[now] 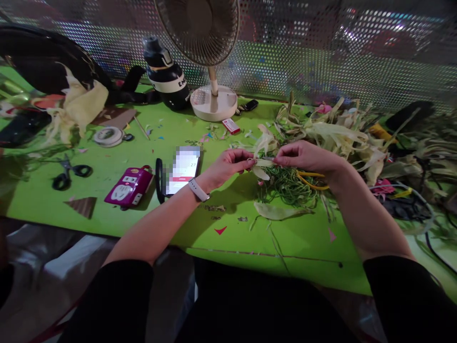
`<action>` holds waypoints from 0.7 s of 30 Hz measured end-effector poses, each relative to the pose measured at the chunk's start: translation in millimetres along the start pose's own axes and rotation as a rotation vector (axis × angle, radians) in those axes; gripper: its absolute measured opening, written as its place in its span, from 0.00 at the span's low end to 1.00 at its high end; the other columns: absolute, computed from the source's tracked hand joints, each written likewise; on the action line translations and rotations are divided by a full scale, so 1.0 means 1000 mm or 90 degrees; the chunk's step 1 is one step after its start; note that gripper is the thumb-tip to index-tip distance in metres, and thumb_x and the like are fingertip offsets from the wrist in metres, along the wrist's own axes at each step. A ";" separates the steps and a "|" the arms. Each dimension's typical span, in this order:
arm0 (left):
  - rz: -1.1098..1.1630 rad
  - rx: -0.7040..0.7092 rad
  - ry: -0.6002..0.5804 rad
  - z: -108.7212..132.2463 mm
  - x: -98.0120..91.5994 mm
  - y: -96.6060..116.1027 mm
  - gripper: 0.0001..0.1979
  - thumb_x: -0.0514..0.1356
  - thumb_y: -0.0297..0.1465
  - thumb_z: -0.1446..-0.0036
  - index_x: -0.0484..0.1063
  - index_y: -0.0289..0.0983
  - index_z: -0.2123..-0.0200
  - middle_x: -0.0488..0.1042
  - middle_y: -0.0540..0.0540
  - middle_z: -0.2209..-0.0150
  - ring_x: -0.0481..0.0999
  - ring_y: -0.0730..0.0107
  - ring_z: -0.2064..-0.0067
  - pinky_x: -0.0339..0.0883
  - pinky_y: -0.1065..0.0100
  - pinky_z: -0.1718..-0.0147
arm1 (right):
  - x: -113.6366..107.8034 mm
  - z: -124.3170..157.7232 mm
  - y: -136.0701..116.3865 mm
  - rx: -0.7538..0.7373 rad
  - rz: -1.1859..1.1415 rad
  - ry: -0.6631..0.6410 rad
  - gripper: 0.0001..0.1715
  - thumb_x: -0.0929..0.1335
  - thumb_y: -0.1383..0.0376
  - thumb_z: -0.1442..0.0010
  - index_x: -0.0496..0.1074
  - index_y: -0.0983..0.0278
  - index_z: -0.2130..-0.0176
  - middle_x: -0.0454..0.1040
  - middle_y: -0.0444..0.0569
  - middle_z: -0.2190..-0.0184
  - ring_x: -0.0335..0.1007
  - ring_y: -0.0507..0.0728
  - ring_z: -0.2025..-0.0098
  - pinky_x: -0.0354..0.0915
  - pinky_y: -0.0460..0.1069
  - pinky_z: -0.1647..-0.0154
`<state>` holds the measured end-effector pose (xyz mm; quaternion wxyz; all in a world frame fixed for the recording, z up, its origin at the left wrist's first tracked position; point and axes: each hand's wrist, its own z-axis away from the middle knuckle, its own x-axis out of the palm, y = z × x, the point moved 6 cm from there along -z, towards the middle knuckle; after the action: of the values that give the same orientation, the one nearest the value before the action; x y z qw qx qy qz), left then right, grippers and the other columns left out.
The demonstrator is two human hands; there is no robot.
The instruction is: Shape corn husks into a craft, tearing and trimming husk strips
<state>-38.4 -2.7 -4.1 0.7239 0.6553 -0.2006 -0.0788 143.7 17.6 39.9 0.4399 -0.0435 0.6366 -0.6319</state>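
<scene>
Between my two hands a pale strip of dried corn husk [264,163] is stretched just above the table. My left hand [235,161], with a watch band on its wrist, pinches the strip's left end. The thumb and fingers of my right hand [300,155] are closed on its right end. Under my hands lies a tangled heap of thin green strands [291,186], with a yellow loop [310,178] beside it. A single loose husk piece [280,211] rests nearer the front edge. To the right, a large pile of husks [332,133] spreads out.
Left of my hands are a lit phone [183,166], a purple power strip [129,186], scissors [69,171] and a tape roll [107,136]. A black bottle [166,78] and a fan [213,102] stand at the back, before a perforated metal screen [307,62].
</scene>
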 end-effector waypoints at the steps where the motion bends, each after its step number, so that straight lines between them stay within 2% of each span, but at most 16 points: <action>1: 0.002 -0.001 -0.004 0.000 0.000 -0.001 0.15 0.72 0.34 0.55 0.77 0.33 0.65 0.75 0.50 0.70 0.69 0.80 0.71 0.59 0.73 0.72 | 0.000 0.001 -0.001 -0.002 0.011 -0.015 0.21 0.73 0.47 0.48 0.76 0.63 0.71 0.71 0.43 0.76 0.63 0.51 0.72 0.58 0.48 0.69; 4: 0.004 -0.005 -0.025 0.001 0.002 -0.002 0.15 0.72 0.34 0.56 0.77 0.34 0.65 0.76 0.50 0.70 0.69 0.79 0.70 0.60 0.73 0.70 | -0.005 0.004 -0.005 -0.018 0.017 0.001 0.19 0.74 0.50 0.48 0.75 0.63 0.71 0.72 0.43 0.75 0.64 0.51 0.72 0.59 0.48 0.69; 8: -0.013 -0.016 -0.020 0.003 0.003 -0.002 0.15 0.72 0.33 0.56 0.77 0.33 0.65 0.76 0.50 0.70 0.70 0.79 0.70 0.61 0.71 0.69 | -0.006 0.006 -0.011 -0.025 -0.066 0.059 0.16 0.74 0.53 0.46 0.73 0.63 0.71 0.73 0.44 0.76 0.66 0.50 0.74 0.63 0.48 0.72; 12: -0.022 -0.012 -0.004 0.003 0.003 0.000 0.13 0.71 0.33 0.55 0.77 0.34 0.66 0.75 0.51 0.71 0.69 0.79 0.71 0.62 0.71 0.68 | -0.008 0.007 -0.018 -0.054 -0.142 0.150 0.15 0.76 0.55 0.49 0.72 0.63 0.71 0.74 0.43 0.78 0.68 0.50 0.76 0.66 0.48 0.73; 17: -0.015 0.000 -0.016 0.002 0.003 0.001 0.14 0.72 0.33 0.56 0.77 0.34 0.66 0.76 0.50 0.69 0.71 0.78 0.69 0.65 0.70 0.65 | -0.005 0.003 -0.012 -0.056 -0.228 0.138 0.17 0.79 0.55 0.55 0.76 0.63 0.69 0.77 0.44 0.74 0.71 0.51 0.72 0.69 0.48 0.70; 21: -0.034 0.007 -0.017 0.002 0.003 -0.002 0.13 0.71 0.33 0.55 0.77 0.34 0.65 0.77 0.48 0.68 0.72 0.77 0.67 0.66 0.69 0.63 | -0.005 -0.001 -0.004 -0.078 -0.311 0.176 0.18 0.80 0.56 0.56 0.77 0.63 0.69 0.77 0.44 0.73 0.71 0.49 0.72 0.67 0.45 0.71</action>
<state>-36.0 -6.0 -4.9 0.7150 0.6636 -0.1929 -0.1055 144.1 20.7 45.7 0.1802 -0.1357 0.6983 -0.6793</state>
